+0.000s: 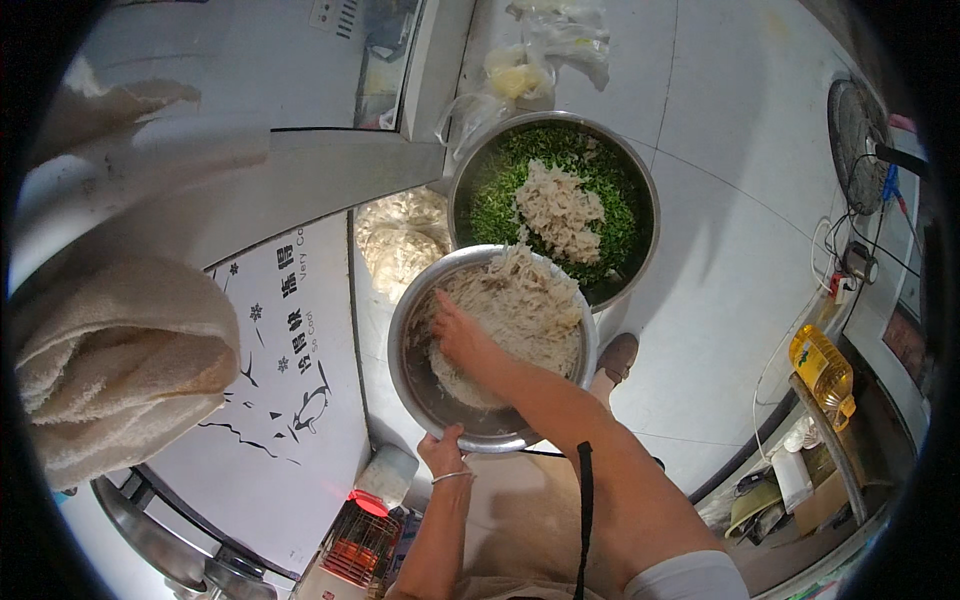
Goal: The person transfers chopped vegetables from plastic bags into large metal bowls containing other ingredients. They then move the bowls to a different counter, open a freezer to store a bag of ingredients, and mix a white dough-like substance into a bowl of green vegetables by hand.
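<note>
A wide metal bowl (pixel 400 352) holds a pale, stringy, shredded food (pixel 525 322). My left hand (pixel 442 450), with a bracelet at the wrist, grips the bowl's near rim. Inside the bowl, at the left edge of the pale food, my right hand (pixel 459 330) touches it with its fingers partly bent; the fingertips are partly hidden. Beyond it stands a larger metal basin (pixel 651 217) of chopped greens (pixel 495 180), with a heap of the same pale food (pixel 562 210) on top. The smaller bowl is tilted over the basin's near edge, some food hanging at its far rim.
Plastic bags of pale food (pixel 401 247) lie left of the basin, beside a white freezer (pixel 300 465) carrying printed writing. More plastic bags (pixel 525 71) lie on the floor beyond. A wire-guarded heater (pixel 361 544) stands near left. At right are a fan (pixel 855 146), cables and an oil bottle (pixel 821 367).
</note>
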Action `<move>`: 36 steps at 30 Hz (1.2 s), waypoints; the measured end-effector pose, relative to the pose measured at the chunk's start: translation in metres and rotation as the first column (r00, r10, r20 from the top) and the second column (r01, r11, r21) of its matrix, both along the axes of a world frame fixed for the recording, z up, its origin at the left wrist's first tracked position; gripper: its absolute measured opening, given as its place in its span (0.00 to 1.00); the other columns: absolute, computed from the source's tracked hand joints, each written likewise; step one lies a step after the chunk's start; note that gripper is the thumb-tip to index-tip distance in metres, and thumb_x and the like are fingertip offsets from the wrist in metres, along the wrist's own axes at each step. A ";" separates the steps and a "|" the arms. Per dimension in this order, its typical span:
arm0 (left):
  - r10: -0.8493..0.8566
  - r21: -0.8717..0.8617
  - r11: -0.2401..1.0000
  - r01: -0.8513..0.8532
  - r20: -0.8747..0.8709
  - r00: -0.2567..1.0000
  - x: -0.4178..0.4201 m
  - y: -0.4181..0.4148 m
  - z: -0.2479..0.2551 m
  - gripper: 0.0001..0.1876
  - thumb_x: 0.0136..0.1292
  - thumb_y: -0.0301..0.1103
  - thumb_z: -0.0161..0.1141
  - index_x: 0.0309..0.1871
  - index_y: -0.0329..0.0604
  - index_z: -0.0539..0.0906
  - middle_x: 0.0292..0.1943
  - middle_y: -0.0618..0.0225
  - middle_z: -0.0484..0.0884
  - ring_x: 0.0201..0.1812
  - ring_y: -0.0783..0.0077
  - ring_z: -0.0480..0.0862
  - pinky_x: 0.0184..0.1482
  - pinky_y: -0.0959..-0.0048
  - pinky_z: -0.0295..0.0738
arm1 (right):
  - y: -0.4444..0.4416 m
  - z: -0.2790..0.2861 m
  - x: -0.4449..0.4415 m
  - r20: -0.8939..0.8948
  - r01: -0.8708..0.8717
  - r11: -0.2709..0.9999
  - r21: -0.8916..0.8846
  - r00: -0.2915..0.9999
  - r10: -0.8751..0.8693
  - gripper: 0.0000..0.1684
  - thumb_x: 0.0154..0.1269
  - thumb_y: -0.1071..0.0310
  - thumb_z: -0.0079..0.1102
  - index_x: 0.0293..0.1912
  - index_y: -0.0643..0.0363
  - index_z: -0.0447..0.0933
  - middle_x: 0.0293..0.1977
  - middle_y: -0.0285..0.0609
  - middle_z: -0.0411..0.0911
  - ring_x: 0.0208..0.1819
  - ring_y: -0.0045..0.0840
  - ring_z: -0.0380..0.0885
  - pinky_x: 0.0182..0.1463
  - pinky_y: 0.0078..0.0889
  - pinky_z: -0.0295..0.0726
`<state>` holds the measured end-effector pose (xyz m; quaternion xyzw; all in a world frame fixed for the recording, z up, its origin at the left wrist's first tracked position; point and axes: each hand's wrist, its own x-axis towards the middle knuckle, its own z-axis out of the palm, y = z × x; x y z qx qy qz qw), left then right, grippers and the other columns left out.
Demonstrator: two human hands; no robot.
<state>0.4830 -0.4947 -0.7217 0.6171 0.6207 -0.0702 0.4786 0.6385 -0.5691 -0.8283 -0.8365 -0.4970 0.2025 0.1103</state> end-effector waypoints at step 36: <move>-0.052 0.015 0.999 0.052 -0.034 0.998 -0.002 0.004 -0.010 0.06 0.48 0.23 0.63 0.32 0.31 0.80 0.27 0.65 0.81 0.22 0.73 0.80 0.20 0.76 0.79 | -0.049 -0.032 0.031 0.110 -0.046 0.998 -0.053 0.993 0.052 0.19 0.59 0.57 0.54 0.51 0.40 0.77 0.59 0.31 0.67 0.67 0.29 0.56 0.72 0.52 0.42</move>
